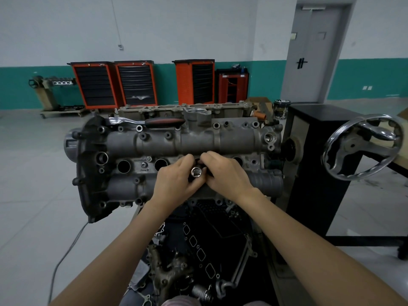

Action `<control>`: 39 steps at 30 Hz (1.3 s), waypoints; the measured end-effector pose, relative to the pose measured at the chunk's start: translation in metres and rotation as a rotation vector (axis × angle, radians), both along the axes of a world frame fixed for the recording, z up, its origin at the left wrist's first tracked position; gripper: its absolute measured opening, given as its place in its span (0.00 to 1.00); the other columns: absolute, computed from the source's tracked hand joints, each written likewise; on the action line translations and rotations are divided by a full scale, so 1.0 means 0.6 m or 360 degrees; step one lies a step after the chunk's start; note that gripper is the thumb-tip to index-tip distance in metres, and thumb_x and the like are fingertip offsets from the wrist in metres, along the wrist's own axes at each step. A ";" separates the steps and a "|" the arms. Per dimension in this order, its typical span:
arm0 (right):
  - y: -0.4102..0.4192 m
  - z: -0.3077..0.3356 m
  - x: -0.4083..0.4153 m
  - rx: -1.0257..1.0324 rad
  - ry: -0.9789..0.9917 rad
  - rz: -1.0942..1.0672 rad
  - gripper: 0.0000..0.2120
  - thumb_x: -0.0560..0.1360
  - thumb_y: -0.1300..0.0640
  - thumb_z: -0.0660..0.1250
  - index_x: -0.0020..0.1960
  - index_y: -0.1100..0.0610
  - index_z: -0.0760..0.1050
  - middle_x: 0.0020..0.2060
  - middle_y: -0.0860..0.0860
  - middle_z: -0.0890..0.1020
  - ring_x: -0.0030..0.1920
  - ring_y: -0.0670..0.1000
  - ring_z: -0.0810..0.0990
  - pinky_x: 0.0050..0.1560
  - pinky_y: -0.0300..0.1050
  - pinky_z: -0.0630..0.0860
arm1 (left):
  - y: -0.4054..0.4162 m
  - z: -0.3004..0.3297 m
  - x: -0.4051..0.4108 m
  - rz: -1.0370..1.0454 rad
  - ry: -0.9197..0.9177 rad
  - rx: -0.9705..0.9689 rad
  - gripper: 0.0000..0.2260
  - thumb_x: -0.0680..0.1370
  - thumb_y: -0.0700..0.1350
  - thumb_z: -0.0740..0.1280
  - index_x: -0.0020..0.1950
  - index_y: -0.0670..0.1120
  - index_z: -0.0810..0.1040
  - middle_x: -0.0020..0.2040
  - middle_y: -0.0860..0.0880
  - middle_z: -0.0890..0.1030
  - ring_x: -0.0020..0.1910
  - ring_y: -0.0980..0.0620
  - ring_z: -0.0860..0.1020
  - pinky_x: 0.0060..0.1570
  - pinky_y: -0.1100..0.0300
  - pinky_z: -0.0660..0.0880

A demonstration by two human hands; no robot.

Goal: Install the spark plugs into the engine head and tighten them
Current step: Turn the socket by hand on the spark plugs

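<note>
The grey engine head [198, 140] is mounted on a stand in front of me, with a row of round spark plug wells along its middle. Two wells [123, 166] on the left are open and dark; another shows at the right [238, 160]. My left hand [176, 177] and my right hand [223, 171] meet over the third well and both grip a chrome socket [195, 172] whose open end faces me. The spark plug itself is hidden by my fingers. A ratchet with a red and black handle [163, 122] lies on the far side of the head.
A chrome handwheel [362, 146] on the black stand [313, 173] juts out at the right. Loose engine parts and gaskets [198, 250] lie in a tray below the head. Orange tool cabinets [114, 85] line the far wall. A cable [66, 255] runs across the floor at the left.
</note>
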State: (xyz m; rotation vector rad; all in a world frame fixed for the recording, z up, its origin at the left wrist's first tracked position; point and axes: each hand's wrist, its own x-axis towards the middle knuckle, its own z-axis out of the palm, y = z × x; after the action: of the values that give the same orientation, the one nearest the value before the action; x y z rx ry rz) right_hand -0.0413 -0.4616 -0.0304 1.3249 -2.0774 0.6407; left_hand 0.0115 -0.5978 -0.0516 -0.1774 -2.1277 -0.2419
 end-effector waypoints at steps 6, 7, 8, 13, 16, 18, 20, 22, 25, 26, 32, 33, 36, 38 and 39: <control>-0.004 -0.004 -0.004 -0.0042 -0.0033 -0.0006 0.06 0.70 0.62 0.67 0.44 0.63 0.72 0.36 0.57 0.77 0.36 0.60 0.77 0.30 0.51 0.72 | -0.001 0.001 0.002 0.0022 0.0039 -0.0057 0.15 0.75 0.50 0.59 0.34 0.41 0.68 0.26 0.47 0.72 0.21 0.46 0.71 0.21 0.63 0.60; -0.004 -0.005 -0.005 -0.0064 -0.0061 -0.0018 0.07 0.71 0.60 0.66 0.46 0.62 0.71 0.38 0.55 0.78 0.36 0.60 0.77 0.30 0.51 0.72 | 0.000 0.002 0.004 0.0003 0.0030 -0.0053 0.15 0.75 0.50 0.58 0.34 0.40 0.68 0.26 0.46 0.72 0.20 0.46 0.70 0.21 0.62 0.60; -0.005 -0.005 -0.005 -0.0081 -0.0079 -0.0027 0.09 0.71 0.59 0.66 0.49 0.61 0.71 0.40 0.54 0.79 0.38 0.59 0.78 0.31 0.50 0.73 | 0.001 0.004 0.005 -0.0013 0.0017 -0.0040 0.15 0.76 0.49 0.58 0.35 0.40 0.68 0.26 0.46 0.72 0.20 0.46 0.70 0.21 0.62 0.59; -0.001 -0.006 -0.005 0.0027 -0.0016 0.0010 0.16 0.69 0.60 0.66 0.57 0.58 0.74 0.43 0.53 0.79 0.41 0.58 0.79 0.34 0.53 0.76 | 0.004 0.006 0.007 -0.0035 -0.0022 0.0040 0.15 0.74 0.50 0.57 0.38 0.38 0.70 0.29 0.44 0.74 0.23 0.43 0.73 0.22 0.59 0.62; 0.002 -0.003 -0.004 0.0001 0.0004 0.0024 0.09 0.70 0.64 0.65 0.50 0.62 0.76 0.39 0.56 0.78 0.39 0.59 0.78 0.33 0.54 0.74 | 0.004 0.004 0.006 -0.0035 -0.0019 0.0077 0.14 0.73 0.51 0.58 0.37 0.40 0.69 0.29 0.46 0.74 0.24 0.45 0.73 0.22 0.57 0.65; 0.001 -0.001 -0.001 -0.0051 -0.0002 0.0033 0.04 0.69 0.66 0.66 0.44 0.64 0.75 0.36 0.57 0.78 0.36 0.60 0.77 0.30 0.51 0.73 | 0.002 0.002 0.003 -0.0029 0.0002 0.0032 0.14 0.73 0.51 0.59 0.35 0.42 0.68 0.27 0.48 0.73 0.22 0.47 0.71 0.21 0.59 0.64; 0.001 0.001 0.002 -0.0095 0.0001 0.0037 0.03 0.67 0.68 0.67 0.39 0.65 0.73 0.32 0.58 0.77 0.32 0.59 0.77 0.28 0.48 0.71 | 0.001 0.001 0.000 -0.0011 0.0023 0.0000 0.15 0.73 0.51 0.61 0.33 0.42 0.68 0.26 0.48 0.73 0.22 0.48 0.71 0.20 0.59 0.64; -0.001 -0.001 0.001 -0.0102 0.0011 0.0043 0.04 0.67 0.67 0.68 0.39 0.64 0.72 0.31 0.58 0.76 0.31 0.59 0.76 0.27 0.47 0.69 | -0.001 0.000 -0.002 0.0008 0.0048 -0.0024 0.16 0.74 0.51 0.61 0.32 0.41 0.68 0.26 0.47 0.73 0.22 0.47 0.72 0.19 0.59 0.65; -0.002 -0.005 -0.004 -0.0130 -0.0052 0.0007 0.07 0.71 0.61 0.66 0.47 0.63 0.72 0.39 0.56 0.80 0.38 0.59 0.79 0.31 0.48 0.71 | -0.003 -0.001 -0.002 0.0004 0.0058 -0.0076 0.16 0.75 0.50 0.60 0.32 0.41 0.68 0.25 0.47 0.72 0.21 0.47 0.71 0.19 0.60 0.63; -0.002 -0.006 -0.005 -0.0132 -0.0068 -0.0005 0.09 0.72 0.60 0.66 0.51 0.62 0.72 0.42 0.55 0.81 0.40 0.58 0.79 0.32 0.49 0.73 | -0.002 0.000 -0.001 -0.0005 0.0053 -0.0074 0.15 0.75 0.50 0.59 0.33 0.41 0.68 0.25 0.47 0.72 0.20 0.47 0.70 0.20 0.61 0.61; 0.000 -0.007 -0.007 0.0041 -0.0022 0.0015 0.16 0.70 0.62 0.65 0.57 0.59 0.75 0.44 0.55 0.80 0.43 0.58 0.79 0.37 0.54 0.76 | 0.002 0.004 0.006 -0.0062 0.0008 0.0055 0.13 0.72 0.50 0.58 0.37 0.40 0.69 0.29 0.46 0.74 0.23 0.45 0.72 0.23 0.61 0.62; 0.001 -0.006 -0.007 0.0045 -0.0017 0.0023 0.14 0.70 0.63 0.65 0.56 0.61 0.76 0.43 0.56 0.80 0.43 0.59 0.79 0.37 0.55 0.75 | 0.002 0.004 0.005 -0.0062 0.0006 0.0065 0.12 0.72 0.50 0.59 0.37 0.40 0.69 0.29 0.47 0.74 0.24 0.46 0.73 0.23 0.60 0.62; 0.000 -0.003 -0.004 -0.0048 -0.0009 0.0039 0.05 0.70 0.66 0.65 0.45 0.65 0.75 0.37 0.58 0.79 0.38 0.61 0.78 0.32 0.55 0.75 | 0.003 0.004 0.001 -0.0022 0.0032 0.0026 0.14 0.72 0.51 0.60 0.34 0.42 0.68 0.27 0.48 0.73 0.22 0.48 0.72 0.22 0.62 0.62; -0.002 -0.003 -0.003 -0.0084 -0.0023 0.0025 0.03 0.69 0.66 0.65 0.42 0.65 0.73 0.34 0.58 0.78 0.35 0.60 0.77 0.31 0.54 0.74 | 0.002 0.003 -0.002 0.0011 0.0065 -0.0011 0.16 0.73 0.51 0.61 0.31 0.41 0.69 0.25 0.47 0.73 0.21 0.47 0.71 0.22 0.63 0.62; -0.002 -0.003 -0.003 -0.0080 -0.0032 0.0017 0.03 0.70 0.65 0.66 0.42 0.65 0.72 0.35 0.58 0.78 0.36 0.60 0.77 0.31 0.55 0.74 | 0.001 0.003 -0.003 0.0018 0.0081 -0.0028 0.17 0.73 0.51 0.61 0.30 0.41 0.69 0.25 0.46 0.73 0.21 0.46 0.71 0.21 0.62 0.63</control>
State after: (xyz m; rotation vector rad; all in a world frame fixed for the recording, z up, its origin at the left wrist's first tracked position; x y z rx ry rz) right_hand -0.0434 -0.4630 -0.0324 1.3074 -2.0576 0.7094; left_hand 0.0100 -0.5971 -0.0497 -0.1803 -2.0802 -0.2101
